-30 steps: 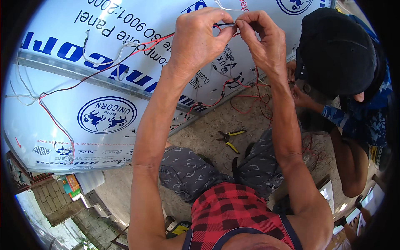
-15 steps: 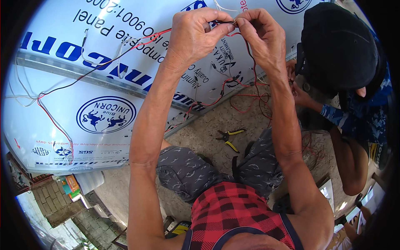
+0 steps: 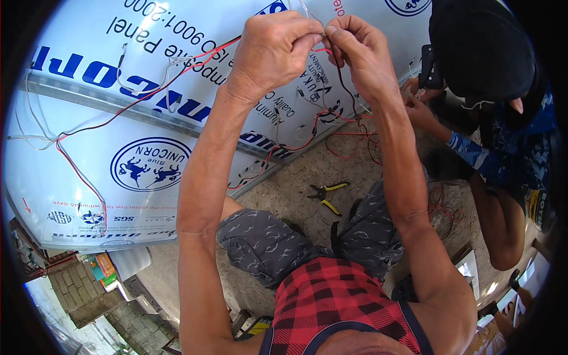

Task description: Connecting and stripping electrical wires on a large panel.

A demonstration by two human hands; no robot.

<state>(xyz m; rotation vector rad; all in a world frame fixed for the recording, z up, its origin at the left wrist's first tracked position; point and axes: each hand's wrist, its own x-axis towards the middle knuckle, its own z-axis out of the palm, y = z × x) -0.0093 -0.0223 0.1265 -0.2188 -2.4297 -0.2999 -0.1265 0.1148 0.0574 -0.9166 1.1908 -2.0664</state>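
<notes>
My left hand (image 3: 273, 48) and my right hand (image 3: 358, 52) are raised together near the top of the view, fingertips meeting and pinching thin wire ends (image 3: 323, 35) between them. A red wire (image 3: 148, 94) runs from my left hand down to the left across a large white panel with blue printing (image 3: 118, 148). A dark wire (image 3: 346, 89) hangs from under my right hand toward a tangle of red and black wires (image 3: 331, 127) at the panel's lower edge.
Yellow-handled pliers (image 3: 325, 194) lie on the concrete floor (image 3: 284, 195) between my knees and the panel. Another person in a black cap (image 3: 479, 47) crouches at the right, hands (image 3: 417, 97) at the wires. A brick step (image 3: 89, 296) sits lower left.
My two hands have stayed raised and close together, with the fingers shifting slightly on the wire ends. The dark wire now hangs under my right hand.
</notes>
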